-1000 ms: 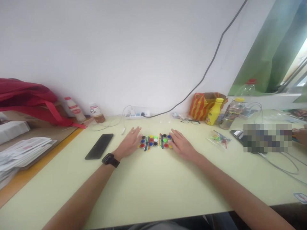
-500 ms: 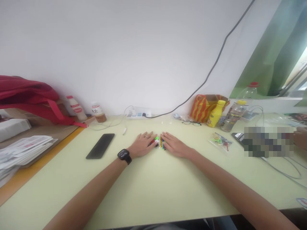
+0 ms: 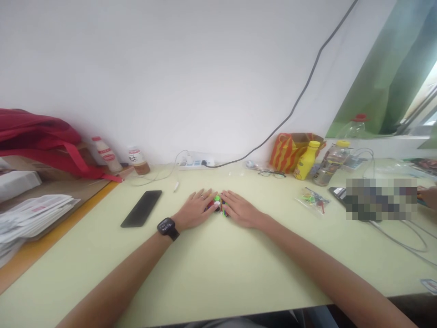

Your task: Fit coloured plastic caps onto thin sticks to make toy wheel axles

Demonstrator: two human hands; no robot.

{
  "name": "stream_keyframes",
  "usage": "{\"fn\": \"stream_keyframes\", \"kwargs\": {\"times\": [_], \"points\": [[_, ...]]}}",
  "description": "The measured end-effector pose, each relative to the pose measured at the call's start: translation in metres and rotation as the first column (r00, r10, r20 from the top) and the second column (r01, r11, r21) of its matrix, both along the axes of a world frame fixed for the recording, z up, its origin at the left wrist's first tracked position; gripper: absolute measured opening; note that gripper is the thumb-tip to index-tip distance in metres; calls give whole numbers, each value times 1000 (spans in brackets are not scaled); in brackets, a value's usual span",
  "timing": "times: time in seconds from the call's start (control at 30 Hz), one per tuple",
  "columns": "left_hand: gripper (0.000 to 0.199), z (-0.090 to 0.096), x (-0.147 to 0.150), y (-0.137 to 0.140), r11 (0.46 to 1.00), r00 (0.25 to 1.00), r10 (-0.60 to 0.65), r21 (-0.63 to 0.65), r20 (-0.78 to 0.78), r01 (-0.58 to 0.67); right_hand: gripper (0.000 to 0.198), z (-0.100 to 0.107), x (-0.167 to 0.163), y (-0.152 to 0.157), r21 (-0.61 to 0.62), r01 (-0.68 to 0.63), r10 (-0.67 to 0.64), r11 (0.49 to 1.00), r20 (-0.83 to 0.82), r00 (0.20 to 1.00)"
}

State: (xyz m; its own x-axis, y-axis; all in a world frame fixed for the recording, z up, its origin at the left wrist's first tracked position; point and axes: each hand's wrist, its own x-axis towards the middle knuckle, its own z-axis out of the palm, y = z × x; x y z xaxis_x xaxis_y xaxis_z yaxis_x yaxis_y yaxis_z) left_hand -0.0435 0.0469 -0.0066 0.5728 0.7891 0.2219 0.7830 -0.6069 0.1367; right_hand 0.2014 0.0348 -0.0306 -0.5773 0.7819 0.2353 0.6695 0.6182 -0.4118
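Both my hands rest low over small multicoloured pieces (image 3: 217, 199) in the middle of the table (image 3: 205, 269). My left hand (image 3: 194, 209) lies palm down with its fingers stretched out, on the left side of the pieces. Facing it, my right hand (image 3: 241, 208) lies flat on their right side, fingers extended. Between the hands show bits of green, white, black, red and blue; the palms and fingers cover the rest, and I cannot tell what kind of pieces they are.
A black phone (image 3: 141, 208) lies left of my hands. To the right are a clear bag of small coloured parts (image 3: 313, 200), a yellow bottle (image 3: 306, 160) and a striped bag (image 3: 288, 152). Behind stands a power strip (image 3: 196, 163). Another person's hand (image 3: 428, 196) shows at the right edge.
My two hands and the coloured pieces between them have shifted slightly left. The other person's hand at the right edge has also moved a little.
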Motion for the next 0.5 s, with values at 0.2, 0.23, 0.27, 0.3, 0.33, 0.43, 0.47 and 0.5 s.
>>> {"fn": "stream_keyframes", "kwargs": {"times": [0.2,0.23,0.27,0.3,0.33,0.43,0.47,0.5], "points": [[59,6,-8,5,998,995,50,38,87,-54,63,14,23,-8,87,41,-37,995,-48,998],[59,7,-12,5,998,993,56,26,104,-59,62,17,33,-6,122,74,-67,990,-56,996],[59,8,-16,5,998,991,61,10,119,-63,60,20,47,-4,161,131,-124,978,-57,991],[59,8,-19,5,998,989,66,-6,131,-66,57,23,64,-1,194,203,-199,960,-43,979],[59,7,-22,5,998,988,68,-17,137,-67,55,25,85,4,221,300,-302,928,-29,953],[58,5,-22,1,997,989,71,11,129,-73,48,30,163,16,240,675,-697,697,7,717],[58,4,-20,-1,996,989,73,41,127,-78,47,30,191,18,222,763,-788,607,48,614],[57,4,-17,-3,994,989,73,75,127,-83,46,29,218,19,196,831,-854,520,94,512]]}}
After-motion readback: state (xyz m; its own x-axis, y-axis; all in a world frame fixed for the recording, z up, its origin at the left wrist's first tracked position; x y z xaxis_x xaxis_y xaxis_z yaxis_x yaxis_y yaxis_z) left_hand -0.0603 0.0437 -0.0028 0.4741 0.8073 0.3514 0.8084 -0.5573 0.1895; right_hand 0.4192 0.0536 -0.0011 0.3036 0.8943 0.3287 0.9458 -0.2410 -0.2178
